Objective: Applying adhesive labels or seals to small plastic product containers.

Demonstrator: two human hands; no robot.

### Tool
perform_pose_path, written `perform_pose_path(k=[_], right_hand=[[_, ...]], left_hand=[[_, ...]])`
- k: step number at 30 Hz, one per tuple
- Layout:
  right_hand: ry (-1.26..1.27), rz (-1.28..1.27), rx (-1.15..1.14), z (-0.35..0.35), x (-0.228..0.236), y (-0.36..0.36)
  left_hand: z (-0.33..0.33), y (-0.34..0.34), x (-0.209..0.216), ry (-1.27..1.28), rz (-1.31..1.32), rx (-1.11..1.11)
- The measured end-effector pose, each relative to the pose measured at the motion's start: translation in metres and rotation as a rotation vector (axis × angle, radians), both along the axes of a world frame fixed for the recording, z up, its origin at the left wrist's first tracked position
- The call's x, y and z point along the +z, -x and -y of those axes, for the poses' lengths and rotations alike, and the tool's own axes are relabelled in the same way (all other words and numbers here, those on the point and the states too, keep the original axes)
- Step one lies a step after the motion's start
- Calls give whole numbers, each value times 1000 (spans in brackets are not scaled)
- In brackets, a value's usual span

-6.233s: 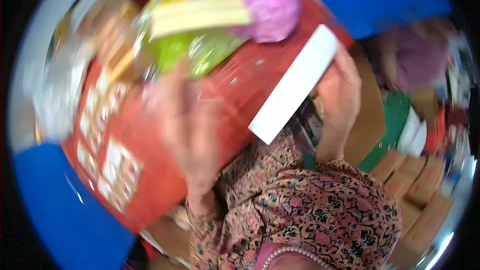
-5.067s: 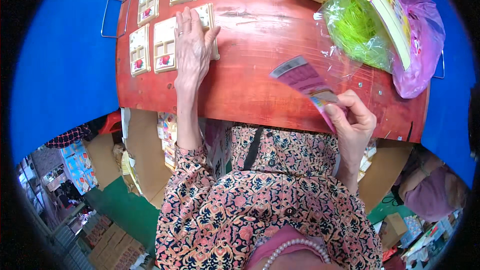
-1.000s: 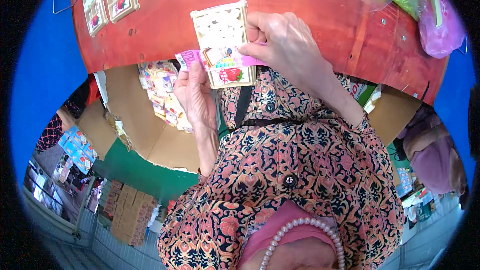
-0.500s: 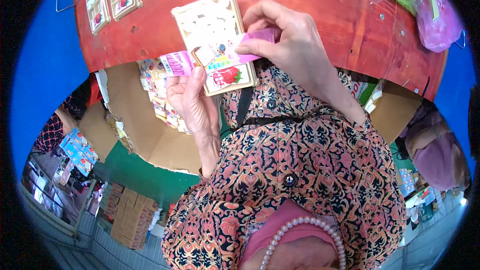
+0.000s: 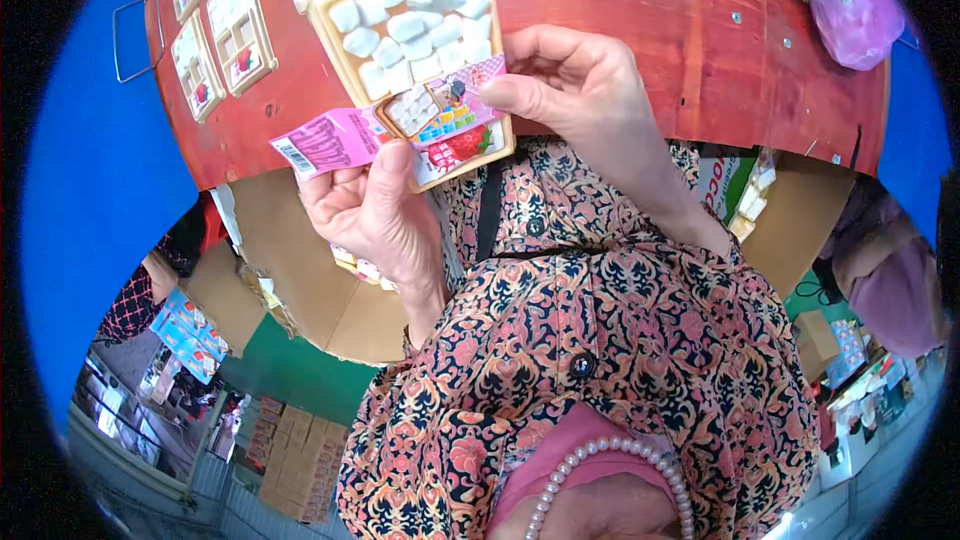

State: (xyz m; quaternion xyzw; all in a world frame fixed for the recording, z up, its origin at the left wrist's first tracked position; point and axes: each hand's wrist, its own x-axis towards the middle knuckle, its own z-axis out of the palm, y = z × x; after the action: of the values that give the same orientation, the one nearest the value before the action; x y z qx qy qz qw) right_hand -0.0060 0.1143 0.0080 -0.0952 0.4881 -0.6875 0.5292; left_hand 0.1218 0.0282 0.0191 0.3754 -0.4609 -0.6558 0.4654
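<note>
A cream plastic tray [image 5: 338, 52] filled with white marshmallow-like pieces is tilted in front of me, its lower end toward me. Across its lower part lies a printed pink paper sleeve [image 5: 340, 134], its left flap sticking out past the tray's edge. Below it on the tray shows a strawberry picture [image 5: 462, 148]. My left hand [image 5: 375, 210] is closed at the lower left, thumb on the sleeve's front and fingers behind. My right hand [image 5: 590, 90] pinches the sleeve's right end, thumb tip on its front; the other fingers curl beside the tray, partly hidden.
Several similar trays [image 5: 240, 28] lie at the left of the red table [image 5: 690, 50]. Pink and green plastic bags [image 5: 855, 15] rest at its right. An open cardboard box [image 5: 300, 270] is below the table edge, left of me. Other people are partly visible at both sides.
The tray has come up larger in view and further left. The sleeve's left flap now sticks out farther, and the right end lies flatter against the tray under my right thumb.
</note>
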Motion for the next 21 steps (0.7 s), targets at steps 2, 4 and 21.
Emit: perform_pose_path(k=[2,4,21], right_hand=[[26,90,69,-4,0,7],[96,60,133,-7,-3,8],[408,21,-25,-50,-55,17]], left_hand=[[0,3,3,-14,2,-9],[0,3,3,-28,3,-12],[4,18,4,-196,-56,-693]])
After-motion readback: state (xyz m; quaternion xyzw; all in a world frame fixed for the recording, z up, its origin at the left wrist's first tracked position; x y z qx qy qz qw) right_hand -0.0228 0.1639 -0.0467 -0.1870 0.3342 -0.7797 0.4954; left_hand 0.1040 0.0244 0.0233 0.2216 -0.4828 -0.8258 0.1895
